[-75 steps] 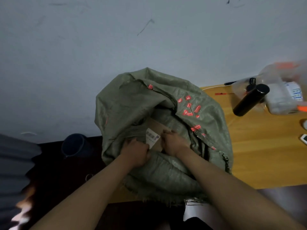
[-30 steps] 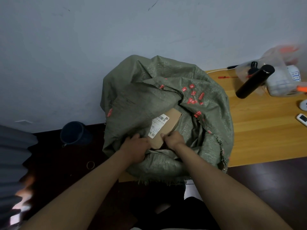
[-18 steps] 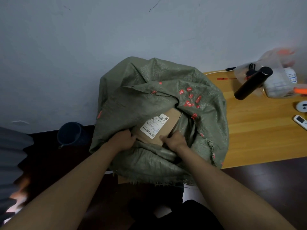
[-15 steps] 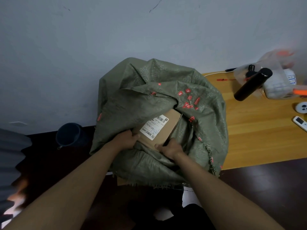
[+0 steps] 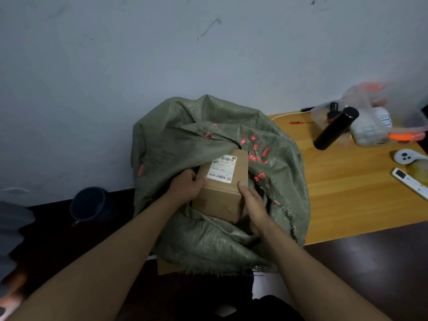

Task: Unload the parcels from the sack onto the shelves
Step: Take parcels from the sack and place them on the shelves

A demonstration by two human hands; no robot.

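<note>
A wooden table (image 5: pixel 352 195) stands against a pale grey wall (image 5: pixel 115 66). The floor (image 5: pixel 370 269) is dark. A dark bucket (image 5: pixel 91 205) sits on the floor by the wall.

A big green sack (image 5: pixel 208 242) lies at the table's left end, with little red tags on it. A brown box (image 5: pixel 222 195) sticks up out of the sack's mouth. The left hand (image 5: pixel 185 187) holds the box's left side, with its thumb curled over the top edge. The right hand (image 5: pixel 254 207) holds the right side, thumb on the front.

The box has a white sticker (image 5: pixel 222 169) with a barcode and a big "8". The small print is too blurry to read.

On the table are a black bottle (image 5: pixel 335 128), a clear bag (image 5: pixel 370 117) with blue letters that cannot be read, and a white remote (image 5: pixel 408 180).
</note>
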